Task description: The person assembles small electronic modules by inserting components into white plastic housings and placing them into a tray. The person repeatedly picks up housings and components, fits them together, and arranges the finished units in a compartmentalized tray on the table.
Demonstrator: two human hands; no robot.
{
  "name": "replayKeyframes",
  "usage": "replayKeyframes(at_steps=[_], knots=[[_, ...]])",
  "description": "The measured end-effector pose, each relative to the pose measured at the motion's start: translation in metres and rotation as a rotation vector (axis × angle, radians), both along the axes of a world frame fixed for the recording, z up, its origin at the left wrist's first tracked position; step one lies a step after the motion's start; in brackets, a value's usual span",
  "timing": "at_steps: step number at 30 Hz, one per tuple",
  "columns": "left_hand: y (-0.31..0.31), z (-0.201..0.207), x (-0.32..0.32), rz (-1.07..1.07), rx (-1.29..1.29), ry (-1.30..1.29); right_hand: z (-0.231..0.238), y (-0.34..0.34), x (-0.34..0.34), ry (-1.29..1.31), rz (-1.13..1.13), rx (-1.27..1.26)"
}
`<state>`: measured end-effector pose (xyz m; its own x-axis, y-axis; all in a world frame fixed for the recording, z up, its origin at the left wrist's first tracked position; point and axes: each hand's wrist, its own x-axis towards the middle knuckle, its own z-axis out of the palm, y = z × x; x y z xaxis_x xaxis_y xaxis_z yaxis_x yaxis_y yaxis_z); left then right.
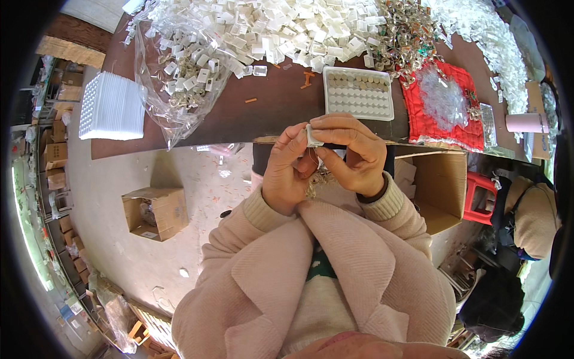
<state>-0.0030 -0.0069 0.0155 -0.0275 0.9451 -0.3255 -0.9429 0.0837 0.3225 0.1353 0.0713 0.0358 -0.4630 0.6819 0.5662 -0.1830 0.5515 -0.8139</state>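
A small white plastic housing (313, 139) is pinched between both of my hands, just off the table's near edge. The fingertips of my left hand (289, 170) close on it from the left. From the right, the fingers and thumb of my right hand (357, 154) grip it too. Thin wires and a cluster of small brassy pieces (320, 180) show below the housing, between my palms; whether they are joined to it I cannot tell. Beyond my hands lies a white tray (359, 113), its upper rows filled with round beige pieces.
A large heap of white plastic housings (287, 30) covers the table's far side, beside tangled metal parts (409, 36). A clear bag (173, 113), stacked white trays (112, 107) and a red cloth (412, 110) surround the workspace. Cardboard boxes (170, 209) and a red stool (478, 194) stand below.
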Motion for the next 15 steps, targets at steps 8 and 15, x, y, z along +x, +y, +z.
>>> replayKeyframes(at_steps=[8, 15], knots=[[0.0, -0.004, 0.008, -0.015, 0.078, 0.023, -0.004, -0.006, -0.006, 0.053, -0.063, 0.028], [-0.003, -0.006, 0.014, -0.02, 0.036, 0.083, -0.01, -0.002, 0.006, -0.039, -0.108, 0.249]])
